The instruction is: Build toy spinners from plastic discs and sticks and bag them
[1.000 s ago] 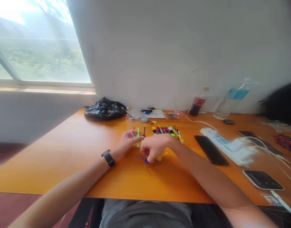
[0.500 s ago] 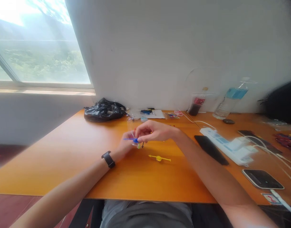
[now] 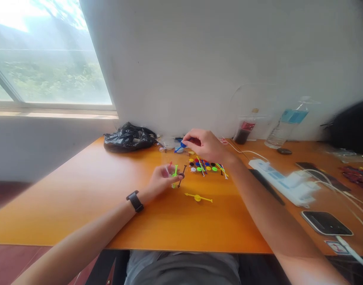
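My left hand (image 3: 159, 180) is closed on several plastic arrow spinners, among them a green spinner (image 3: 175, 171), a black spinner (image 3: 182, 175) and one with a red tip (image 3: 170, 163). Its thumb lies over their middles. Further back, my right hand (image 3: 207, 145) pinches a blue arrow spinner (image 3: 180, 147) between thumb and fingertips, raised above the table. A yellow arrow spinner (image 3: 197, 198) lies flat on the table, in front of the left hand and apart from it.
Coloured round discs (image 3: 199, 169) and loose arrows (image 3: 201, 164) lie below my right forearm. A black plastic bag (image 3: 129, 137) sits at the back left of the orange table (image 3: 80, 206). To the right are a white power strip (image 3: 276, 178), a phone (image 3: 326, 222) and bottles (image 3: 284, 128).
My right hand has moved away from the left, up and toward the back, carrying the blue spinner. The discs and loose arrows now show. The left hand stays nearly in place.
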